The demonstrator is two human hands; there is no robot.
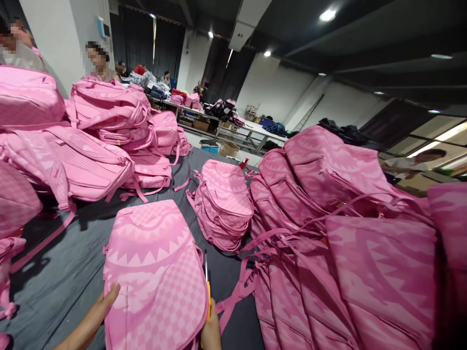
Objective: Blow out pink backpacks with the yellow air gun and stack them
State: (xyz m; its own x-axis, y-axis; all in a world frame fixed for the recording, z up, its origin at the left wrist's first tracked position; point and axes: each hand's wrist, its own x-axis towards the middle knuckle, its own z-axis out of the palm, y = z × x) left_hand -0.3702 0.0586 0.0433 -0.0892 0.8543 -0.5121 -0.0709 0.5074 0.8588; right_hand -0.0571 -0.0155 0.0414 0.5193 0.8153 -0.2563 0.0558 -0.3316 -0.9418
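A pink backpack (156,272) with a jagged-tooth and checkered print lies in front of me, its top pointing away. My left hand (104,306) is at its left edge, the thumb on the front face and the other fingers hidden beneath or behind the side. At the right edge, my right hand (211,325) is closed around yellow-handled scissors (208,291), whose metal tip points away from me. Just beyond, a smaller-looking pink backpack (224,204) stands on the dark cloth.
Pink backpacks are piled on the left (73,155) and stacked in rows on the right (383,277). Loose straps (237,291) trail over the dark table cloth (83,262). Other people and a long worktable (251,127) with goods are farther back.
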